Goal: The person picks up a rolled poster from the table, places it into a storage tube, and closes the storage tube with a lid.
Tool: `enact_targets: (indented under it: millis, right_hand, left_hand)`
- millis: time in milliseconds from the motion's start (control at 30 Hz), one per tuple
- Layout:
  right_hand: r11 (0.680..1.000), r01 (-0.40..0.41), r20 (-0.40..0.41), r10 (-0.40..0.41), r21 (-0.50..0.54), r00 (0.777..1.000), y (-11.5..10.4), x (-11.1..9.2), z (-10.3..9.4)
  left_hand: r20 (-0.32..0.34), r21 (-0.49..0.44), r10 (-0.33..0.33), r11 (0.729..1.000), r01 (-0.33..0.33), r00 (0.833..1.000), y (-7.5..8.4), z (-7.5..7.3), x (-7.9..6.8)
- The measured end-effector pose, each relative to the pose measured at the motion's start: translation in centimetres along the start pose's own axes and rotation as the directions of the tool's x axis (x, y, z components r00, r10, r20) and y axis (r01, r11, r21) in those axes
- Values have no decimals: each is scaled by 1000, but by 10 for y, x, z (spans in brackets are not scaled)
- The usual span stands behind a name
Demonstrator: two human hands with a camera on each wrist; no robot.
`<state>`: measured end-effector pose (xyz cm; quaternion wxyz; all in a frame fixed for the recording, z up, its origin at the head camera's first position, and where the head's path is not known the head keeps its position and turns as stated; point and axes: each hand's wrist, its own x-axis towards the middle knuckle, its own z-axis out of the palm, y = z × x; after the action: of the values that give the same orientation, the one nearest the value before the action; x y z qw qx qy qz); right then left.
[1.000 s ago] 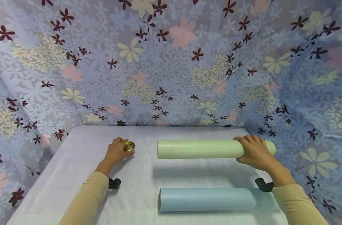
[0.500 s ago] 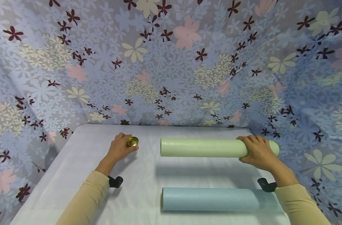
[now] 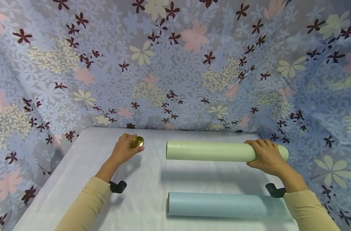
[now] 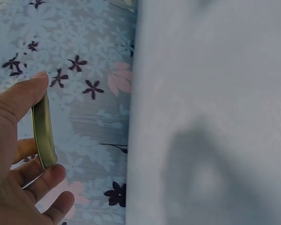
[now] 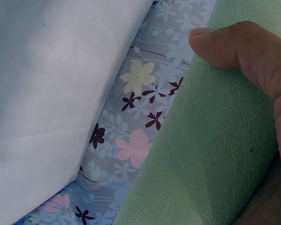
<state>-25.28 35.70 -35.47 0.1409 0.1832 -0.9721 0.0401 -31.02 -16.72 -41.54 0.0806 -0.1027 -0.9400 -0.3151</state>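
Note:
In the head view my left hand pinches a shallow gold jar lid by its edge, its hollow side facing the head camera. The left wrist view shows the lid edge-on between thumb and fingers. My right hand grips a long pale green tube near its right end, thumb and fingers wrapped round it. The tube lies level above the table, its shadow falling below it, with its open left end toward the lid. A gap separates tube and lid. The right wrist view shows the green tube's creased surface up close.
A light blue tube lies on the white-covered table, in front of the green one and parallel to it. Flower-patterned cloth hangs behind and at both sides. Black wrist mounts stick out at both sleeves.
The lid in my left hand has risen a little and moved away from me, and it has tipped slightly. The green tube has shifted up slightly, still gripped. The head view has swung slightly left.

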Motion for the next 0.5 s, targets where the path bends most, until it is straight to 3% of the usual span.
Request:
enact_targets:
  millis: [500]
  right_hand:
    - [1000,-4,-13,4,-6,1000,2,-3,-1]
  left_hand:
    - [-15,-174,8,985,-11,1000,18,-11,-13]
